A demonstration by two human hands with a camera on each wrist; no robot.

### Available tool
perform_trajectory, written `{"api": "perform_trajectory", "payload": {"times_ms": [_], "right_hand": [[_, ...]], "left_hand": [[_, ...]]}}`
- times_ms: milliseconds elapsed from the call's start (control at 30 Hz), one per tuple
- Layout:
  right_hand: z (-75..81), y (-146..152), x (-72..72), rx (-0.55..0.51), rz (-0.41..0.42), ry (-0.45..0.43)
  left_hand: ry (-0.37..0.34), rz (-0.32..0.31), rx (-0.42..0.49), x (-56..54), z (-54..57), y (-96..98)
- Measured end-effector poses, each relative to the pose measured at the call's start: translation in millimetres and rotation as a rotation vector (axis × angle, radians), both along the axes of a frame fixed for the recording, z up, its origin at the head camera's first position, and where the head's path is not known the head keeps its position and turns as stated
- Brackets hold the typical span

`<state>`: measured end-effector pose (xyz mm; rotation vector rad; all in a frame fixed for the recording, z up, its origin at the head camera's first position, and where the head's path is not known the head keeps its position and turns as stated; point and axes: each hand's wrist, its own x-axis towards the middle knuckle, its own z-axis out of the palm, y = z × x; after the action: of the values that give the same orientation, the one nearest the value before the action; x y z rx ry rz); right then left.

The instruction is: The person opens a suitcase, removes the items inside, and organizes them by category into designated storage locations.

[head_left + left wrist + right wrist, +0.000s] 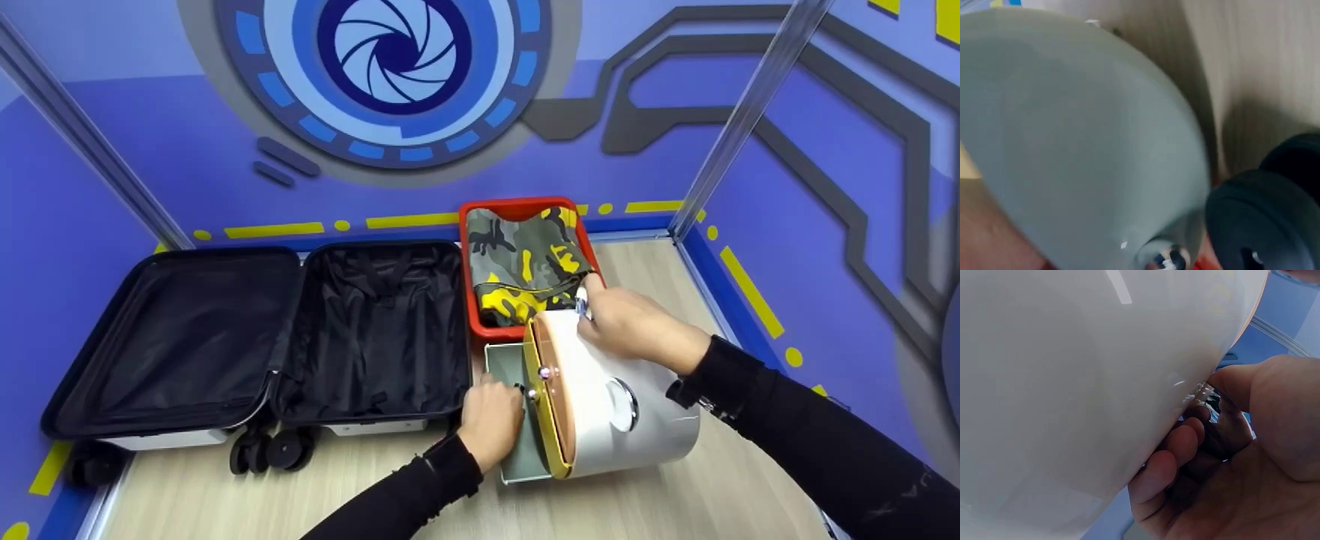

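A white rounded storage box (pixel 637 405) lies on the table at the right, with yellow and peach drawer fronts (pixel 553 420) carrying small round knobs. A pale green drawer (pixel 517 461) stands pulled out on its left side. My left hand (pixel 491 420) has its fingers curled at that drawer's outer face. In the left wrist view, a fingertip meets the silver knob (pixel 1172 257) low on the pale green front (pixel 1084 129). With thumb and curled fingers, my right hand (pixel 637 322) grips the box's shiny metal handle (pixel 581 300), also seen close in the right wrist view.
Left of the box an open black suitcase (pixel 375 330) lies flat, its wheels (pixel 289 448) toward me. Behind the box a red basket (pixel 471 304) holds folded camouflage cloth (pixel 517 247) in grey and yellow. Blue printed walls (pixel 420 199) enclose the table.
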<state>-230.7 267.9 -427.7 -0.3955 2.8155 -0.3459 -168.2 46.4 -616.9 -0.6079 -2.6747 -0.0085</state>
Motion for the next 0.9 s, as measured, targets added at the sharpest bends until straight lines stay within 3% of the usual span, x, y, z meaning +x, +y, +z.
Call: {"api": "perform_trajectory", "payload": {"times_ms": [200,400,533,733,900], "right_hand": [[0.2,-1,-0.2,-0.009,-0.003,-0.022],[0.7,0,-1.0,-0.011,0.002,-0.031],[0.5,0,-1.0,-0.011,0.008,-0.031],[-1.8,2,-0.7,-0.019,0.008,-0.025],[-0.6,1,-0.5,-0.026,0.013,-0.001]], "left_hand": [[0.032,-0.095,0.19,4.2,10.1,-24.0],[-0.049,-0.109,0.327,27.7,10.1,-48.8],[-0.147,-0.111,0.38,41.7,0.8,-56.3],[-0.286,-0.09,0.452,44.4,-19.1,-56.9],[-0.264,-0.088,0.469,38.0,-28.3,-48.0]]}}
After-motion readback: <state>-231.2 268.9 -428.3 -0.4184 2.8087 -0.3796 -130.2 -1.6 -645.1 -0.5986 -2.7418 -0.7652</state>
